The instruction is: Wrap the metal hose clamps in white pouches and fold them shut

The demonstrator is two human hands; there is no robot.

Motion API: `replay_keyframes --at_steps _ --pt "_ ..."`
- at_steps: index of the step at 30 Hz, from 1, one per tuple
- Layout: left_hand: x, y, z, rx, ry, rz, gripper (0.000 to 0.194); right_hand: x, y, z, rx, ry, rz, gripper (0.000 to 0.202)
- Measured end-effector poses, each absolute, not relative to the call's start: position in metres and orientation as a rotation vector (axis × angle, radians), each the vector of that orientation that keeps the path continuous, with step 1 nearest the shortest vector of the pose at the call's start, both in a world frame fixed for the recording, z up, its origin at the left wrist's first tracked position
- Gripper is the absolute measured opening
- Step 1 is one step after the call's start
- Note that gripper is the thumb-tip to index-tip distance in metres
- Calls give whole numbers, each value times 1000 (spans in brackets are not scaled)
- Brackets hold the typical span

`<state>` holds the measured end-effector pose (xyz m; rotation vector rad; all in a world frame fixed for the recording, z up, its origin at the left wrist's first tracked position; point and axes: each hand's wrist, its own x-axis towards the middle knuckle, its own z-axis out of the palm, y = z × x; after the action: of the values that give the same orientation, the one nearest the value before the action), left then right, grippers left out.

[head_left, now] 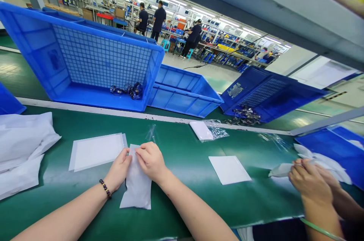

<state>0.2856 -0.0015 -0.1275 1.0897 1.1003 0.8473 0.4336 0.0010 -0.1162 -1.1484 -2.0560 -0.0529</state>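
A white pouch (138, 190) lies on the green work surface, its narrow top end between my two hands. My left hand (118, 169), with a beaded bracelet at the wrist, grips the pouch's upper left edge between thumb and fingers. From the right, my right hand (152, 162) pinches the pouch near its top, fingers bent over it. What is inside the pouch is hidden. To the left of my hands lie flat white sheets or sleeves (96, 152) with translucent edges. Just beyond my right hand is a crumpled clear plastic strip (151, 132).
Filled white pouches (24, 138) are piled at the left. Blue crates (99, 99) line the far edge, some with dark cable-like items. A white sheet (229, 169) and a clear-bagged white stack (202, 130) lie to the right. A co-worker's hands (311, 178) work on another pouch there.
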Motion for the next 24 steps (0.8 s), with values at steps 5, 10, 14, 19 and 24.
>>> replay_keyframes --at_steps 5,10,14,19,24 --pt "284 2 -134 1262 1094 901 27 414 15 -129 -1206 -2147 -115 16" --pt "282 2 -137 1407 1113 838 25 412 15 -136 -1238 -2114 -33 18" --pt "281 0 -135 1501 1109 778 25 409 14 -137 -1320 -1934 271 18" --pt "280 0 -132 1552 1201 693 23 420 25 -147 -1497 -1491 635 18" --pt "280 1 -133 1494 1222 676 21 465 47 -160 -1644 -1279 526 22"
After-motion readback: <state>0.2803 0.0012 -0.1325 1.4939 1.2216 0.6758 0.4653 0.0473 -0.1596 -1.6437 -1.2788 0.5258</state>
